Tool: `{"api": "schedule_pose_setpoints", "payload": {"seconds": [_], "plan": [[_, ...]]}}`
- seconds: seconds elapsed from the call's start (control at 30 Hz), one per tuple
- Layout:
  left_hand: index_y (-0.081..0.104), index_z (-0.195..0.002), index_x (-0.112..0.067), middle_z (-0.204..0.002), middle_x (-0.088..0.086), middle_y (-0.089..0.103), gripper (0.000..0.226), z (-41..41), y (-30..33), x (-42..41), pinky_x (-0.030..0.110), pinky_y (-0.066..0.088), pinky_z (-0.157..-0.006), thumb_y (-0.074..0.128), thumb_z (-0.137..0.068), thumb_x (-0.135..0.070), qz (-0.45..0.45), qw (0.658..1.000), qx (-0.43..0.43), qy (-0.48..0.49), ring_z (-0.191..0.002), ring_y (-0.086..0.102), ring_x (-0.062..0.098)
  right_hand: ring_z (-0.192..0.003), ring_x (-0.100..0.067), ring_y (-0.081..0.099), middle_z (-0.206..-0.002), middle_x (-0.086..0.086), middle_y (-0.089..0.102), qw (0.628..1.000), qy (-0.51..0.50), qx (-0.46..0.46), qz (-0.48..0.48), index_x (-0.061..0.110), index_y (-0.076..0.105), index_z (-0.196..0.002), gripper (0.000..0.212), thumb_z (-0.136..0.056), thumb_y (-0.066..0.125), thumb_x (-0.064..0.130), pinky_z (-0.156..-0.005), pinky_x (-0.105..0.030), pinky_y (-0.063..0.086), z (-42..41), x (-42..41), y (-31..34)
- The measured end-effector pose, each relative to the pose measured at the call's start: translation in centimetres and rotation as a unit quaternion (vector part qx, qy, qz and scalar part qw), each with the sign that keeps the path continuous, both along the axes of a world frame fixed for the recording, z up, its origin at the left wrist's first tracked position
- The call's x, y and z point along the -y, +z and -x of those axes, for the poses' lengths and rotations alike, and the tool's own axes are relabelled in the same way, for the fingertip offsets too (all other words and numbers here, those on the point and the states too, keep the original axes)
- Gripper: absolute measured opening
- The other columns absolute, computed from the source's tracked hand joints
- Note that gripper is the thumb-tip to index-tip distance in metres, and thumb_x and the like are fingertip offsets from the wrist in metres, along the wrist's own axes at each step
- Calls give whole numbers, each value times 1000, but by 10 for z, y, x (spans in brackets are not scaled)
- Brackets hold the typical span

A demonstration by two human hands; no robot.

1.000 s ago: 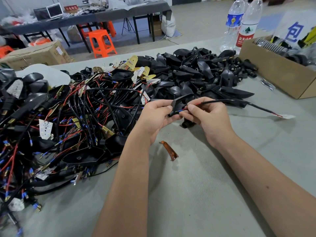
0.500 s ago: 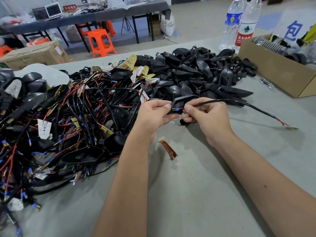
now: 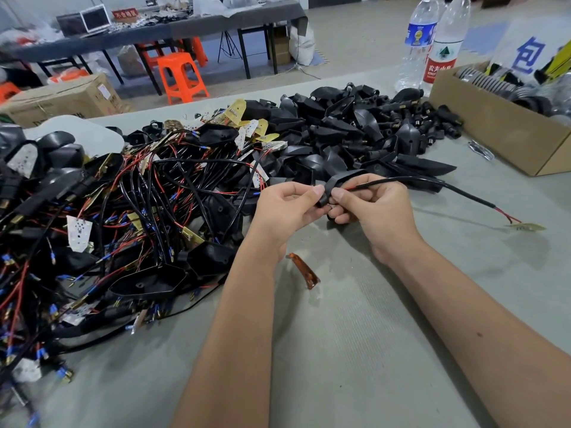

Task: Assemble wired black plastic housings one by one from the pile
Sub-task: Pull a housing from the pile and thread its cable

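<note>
Above the grey table my left hand (image 3: 287,205) pinches a small black plastic housing (image 3: 335,182). My right hand (image 3: 370,208) grips the same housing and the black sheathed cable (image 3: 457,190) that enters it. The cable runs off to the right and ends in red wires and a small gold board (image 3: 525,226) lying on the table. A pile of empty black housings (image 3: 355,128) lies just behind my hands. To the left sprawls a tangle of wired housings (image 3: 123,211) with red and black leads.
An amber lens strip (image 3: 304,270) lies on the table (image 3: 370,319) between my forearms. A cardboard box (image 3: 506,134) of parts stands at the right, with two water bottles (image 3: 432,44) behind it. An orange stool (image 3: 182,75) and dark tables stand beyond the far edge.
The cable's free end with the gold board has dropped from the air onto the table at the right. Both hands have kept hold of the housing and turned it slightly.
</note>
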State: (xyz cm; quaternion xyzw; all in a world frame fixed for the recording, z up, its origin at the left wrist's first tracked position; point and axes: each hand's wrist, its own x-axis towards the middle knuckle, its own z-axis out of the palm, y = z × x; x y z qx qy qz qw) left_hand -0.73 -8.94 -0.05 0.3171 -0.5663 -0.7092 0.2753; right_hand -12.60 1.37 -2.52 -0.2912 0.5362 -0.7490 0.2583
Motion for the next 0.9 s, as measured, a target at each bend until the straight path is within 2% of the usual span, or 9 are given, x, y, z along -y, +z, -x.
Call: {"api": "schedule_pose_setpoints", "payload": {"seconds": [0.2,0.27,0.33,0.4,0.57,0.67,0.73,0.8,0.9], "plan": [[76,-99,-6,-91,12,77,13,-11,3,7,25,61,-82,72,-90,3,18,998,18,-65,-87,77,23,-59,-16,64,-75,-5,72,997,-16,-65,-32,6,72,-89,15,-100,64,12,-46,-26,48,0,2,-3],[77,-99,-8,-97,16,77,26,-15,4,8,31,62,-89,76,-82,11,38,996,32,-74,-94,75,28,-66,-11,68,-76,2,75,992,-38,-107,-61,18,78,-84,14,-96,70,18,-56,-27,53,2,2,-4],[77,-95,-8,-94,16,77,26,-16,5,8,30,63,-85,77,-80,13,39,997,28,-65,-91,76,28,-69,-6,69,-75,7,76,988,-35,-131,-80,23,80,-85,12,-94,73,25,-64,-23,54,4,2,-4],[77,-93,-5,-87,14,78,18,-17,5,9,25,63,-76,76,-83,10,23,998,23,-49,-81,78,25,-53,-1,57,-60,13,66,987,-21,-137,-87,20,79,-84,19,-93,72,35,-51,-13,43,3,1,-3],[79,-87,-7,-80,9,78,14,-18,9,14,19,59,-67,74,-86,5,-20,1000,-12,-4,-75,77,17,-43,-23,44,-52,-3,50,990,-45,-88,-101,8,55,-75,57,-86,72,62,-38,-29,38,0,1,-2],[83,-76,-10,-79,10,77,25,-17,12,17,18,58,-66,70,-88,8,-79,995,-66,-2,-72,76,18,-50,-18,57,-81,-10,66,997,-46,-3,-58,9,54,-101,52,-84,81,50,-44,-35,54,-2,3,4],[83,-76,-10,-79,11,76,27,-16,13,16,17,58,-65,68,-89,8,-103,991,-82,-21,-70,75,17,-58,-16,61,-93,-6,69,998,25,63,3,8,48,-123,59,-84,82,37,-50,-35,58,-1,2,6],[81,-82,-6,-79,13,76,20,-14,13,14,18,58,-62,68,-89,8,-107,991,-64,-38,-68,75,18,-60,-15,60,-96,-7,72,992,94,76,43,13,47,-129,57,-84,82,26,-53,-31,58,0,0,6],[74,-91,-3,-75,11,75,14,-17,11,16,20,57,-59,67,-90,8,-67,997,11,-48,-66,74,17,-61,-13,59,-115,-28,68,993,96,57,49,22,47,-141,67,-82,79,12,-53,-26,55,1,-2,4]]}}
